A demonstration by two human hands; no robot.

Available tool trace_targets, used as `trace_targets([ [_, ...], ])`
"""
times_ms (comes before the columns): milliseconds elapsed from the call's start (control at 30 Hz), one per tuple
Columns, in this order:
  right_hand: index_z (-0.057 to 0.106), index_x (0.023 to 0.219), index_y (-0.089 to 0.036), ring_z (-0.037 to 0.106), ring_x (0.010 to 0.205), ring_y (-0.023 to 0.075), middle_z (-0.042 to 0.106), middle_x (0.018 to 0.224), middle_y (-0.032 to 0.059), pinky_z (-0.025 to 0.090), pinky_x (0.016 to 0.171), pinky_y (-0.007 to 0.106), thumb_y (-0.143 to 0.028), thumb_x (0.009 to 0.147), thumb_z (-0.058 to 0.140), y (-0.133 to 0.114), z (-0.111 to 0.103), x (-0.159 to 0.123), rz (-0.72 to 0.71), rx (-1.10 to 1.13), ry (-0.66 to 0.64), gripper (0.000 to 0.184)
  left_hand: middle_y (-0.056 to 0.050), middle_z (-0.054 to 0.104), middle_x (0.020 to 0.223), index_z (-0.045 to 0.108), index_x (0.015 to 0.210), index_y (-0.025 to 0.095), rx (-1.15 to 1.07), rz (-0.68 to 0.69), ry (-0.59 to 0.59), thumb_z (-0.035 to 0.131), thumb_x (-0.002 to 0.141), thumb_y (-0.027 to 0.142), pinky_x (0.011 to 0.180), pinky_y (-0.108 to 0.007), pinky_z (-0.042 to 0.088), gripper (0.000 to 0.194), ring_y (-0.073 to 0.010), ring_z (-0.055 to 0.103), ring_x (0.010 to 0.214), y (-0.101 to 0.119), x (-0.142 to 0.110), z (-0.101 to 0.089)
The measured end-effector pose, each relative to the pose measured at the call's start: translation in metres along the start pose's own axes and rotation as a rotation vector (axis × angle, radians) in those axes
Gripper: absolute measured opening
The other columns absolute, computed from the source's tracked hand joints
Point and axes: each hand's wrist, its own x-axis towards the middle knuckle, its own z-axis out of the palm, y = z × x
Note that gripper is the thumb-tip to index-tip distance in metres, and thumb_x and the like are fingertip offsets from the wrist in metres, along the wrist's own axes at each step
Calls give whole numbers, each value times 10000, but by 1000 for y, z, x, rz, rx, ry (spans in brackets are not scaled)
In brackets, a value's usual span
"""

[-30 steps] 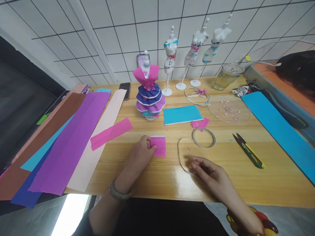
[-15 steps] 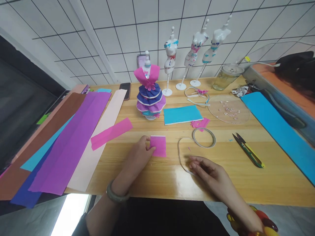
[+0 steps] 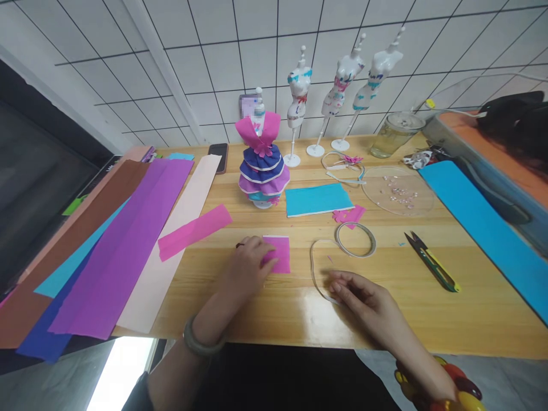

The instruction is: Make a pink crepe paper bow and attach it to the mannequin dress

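Note:
A small square of pink crepe paper point(image 3: 280, 257) lies flat on the wooden table, a white strip along its top edge. My left hand point(image 3: 246, 265) rests at its left side, thumb and fingertips apart and lying on the paper. My right hand point(image 3: 362, 299) is low over the table with thumb and forefinger pinched together. Between them runs the end of a thin whitish tape strip point(image 3: 312, 268), which curves back to a narrow tape roll point(image 3: 374, 245). The pinched tip itself is partly hidden by my fingers.
Thread snips point(image 3: 432, 262) lie at right. Blue folded paper point(image 3: 319, 200), a doll form in a ruffled dress point(image 3: 263, 165) and several bare doll forms point(image 3: 298, 94) stand behind. Long crepe sheets point(image 3: 124, 245) cover the left; a jar point(image 3: 394, 134) and bead dish point(image 3: 398, 191) sit back right.
My left hand has shifted from holding the pink square's left edge by the thumb to laying its fingers over the paper. My right hand stays in place.

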Motion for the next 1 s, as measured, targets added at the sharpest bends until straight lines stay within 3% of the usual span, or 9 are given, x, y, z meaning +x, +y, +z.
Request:
trace_targets([
  [133,636,997,-182,642,792,203,694,920,82,541,664,308,-430,772,554,-2,0,-1,-13,-34,22,345,-64,559,943,624,866,198,132,259,-107,522,806,273,826,-362,378,141,-202,465,914,3,-5,-1],
  [267,631,1007,-180,640,814,204,690,939,84,538,678,309,-427,776,549,-1,0,-1,-16,-37,19,348,-58,575,934,609,892,182,229,351,-158,463,840,208,870,-378,363,158,-208,453,965,3,-13,-4],
  [600,642,987,-180,645,788,203,697,927,85,540,652,300,-427,766,560,-4,0,-1,-13,-51,43,341,-69,614,925,606,854,166,286,389,-111,439,858,200,882,-405,384,171,-221,469,1044,-8,-17,-5],
  [833,656,962,-183,649,795,207,699,930,87,539,663,296,-452,747,576,-4,2,-2,-7,-35,62,354,-66,607,931,569,760,158,396,418,-197,440,858,167,852,-393,374,162,-224,464,1019,-10,-17,-7],
  [1000,647,967,-178,648,801,202,698,926,88,536,679,297,-436,754,575,-4,1,-2,-4,-38,59,342,-68,598,932,552,766,154,417,426,-183,417,862,135,856,-385,372,167,-217,460,1017,-10,-17,-5],
])
